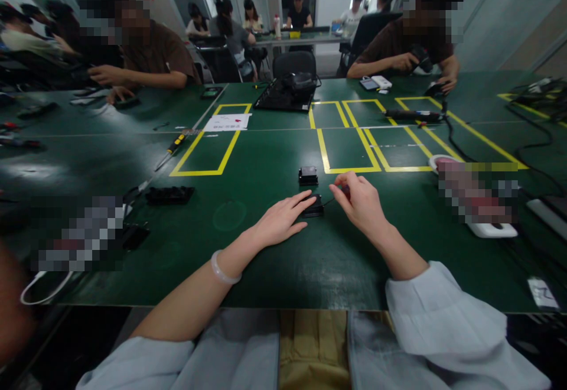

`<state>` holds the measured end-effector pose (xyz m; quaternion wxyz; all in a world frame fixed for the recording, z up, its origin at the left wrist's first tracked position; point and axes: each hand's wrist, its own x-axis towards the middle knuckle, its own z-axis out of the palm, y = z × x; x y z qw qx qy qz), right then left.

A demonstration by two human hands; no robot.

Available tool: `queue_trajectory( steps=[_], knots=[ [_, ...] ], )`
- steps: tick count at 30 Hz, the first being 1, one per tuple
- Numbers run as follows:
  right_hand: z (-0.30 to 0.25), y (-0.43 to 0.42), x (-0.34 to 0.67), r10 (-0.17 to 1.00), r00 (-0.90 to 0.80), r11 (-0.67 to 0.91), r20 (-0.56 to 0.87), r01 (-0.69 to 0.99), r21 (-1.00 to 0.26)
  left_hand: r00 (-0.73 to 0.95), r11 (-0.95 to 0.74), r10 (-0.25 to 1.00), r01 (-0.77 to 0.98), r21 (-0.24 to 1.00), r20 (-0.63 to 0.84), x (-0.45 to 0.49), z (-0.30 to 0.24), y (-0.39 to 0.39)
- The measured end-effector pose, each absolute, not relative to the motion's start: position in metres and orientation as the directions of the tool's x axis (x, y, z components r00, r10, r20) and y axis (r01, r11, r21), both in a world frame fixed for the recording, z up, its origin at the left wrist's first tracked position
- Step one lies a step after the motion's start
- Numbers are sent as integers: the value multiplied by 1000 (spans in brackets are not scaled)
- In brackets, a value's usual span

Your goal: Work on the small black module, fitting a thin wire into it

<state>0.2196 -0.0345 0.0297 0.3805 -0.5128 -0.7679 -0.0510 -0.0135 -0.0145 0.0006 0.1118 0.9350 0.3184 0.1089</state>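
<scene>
A small black plastic block (314, 208) lies on the green table in front of me. My left hand (283, 218) is at its left side, fingers extended over its top and the thumb near its front edge. In my right hand (359, 201), a thin dark-shafted tool, which looks like a small screwdriver (329, 202), is pinched between thumb and fingers. Its shaft points left toward the block, and the curled fingers cover most of its handle. Whether the tip touches the block I cannot tell. Just beyond stands a second black block (308, 175).
Left lie a black ridged strip (169, 194) and a yellow-black screwdriver (176, 143). A white-based device (491, 228) sits at right. Farther back are a black tray (283, 97), a black cylindrical tool (413, 116) with a cable, and a paper sheet (227, 122). Co-workers sit opposite.
</scene>
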Motion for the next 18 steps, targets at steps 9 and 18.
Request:
queue_trajectory(
  steps=[9,18],
  knots=[
    [30,-34,218,734,-200,491,649,816,-304,772,-769,622,572,285,130,-13,1,-15],
    [30,-35,220,732,-223,494,644,825,-275,776,-776,614,561,289,143,-14,-1,-14]
  ],
)
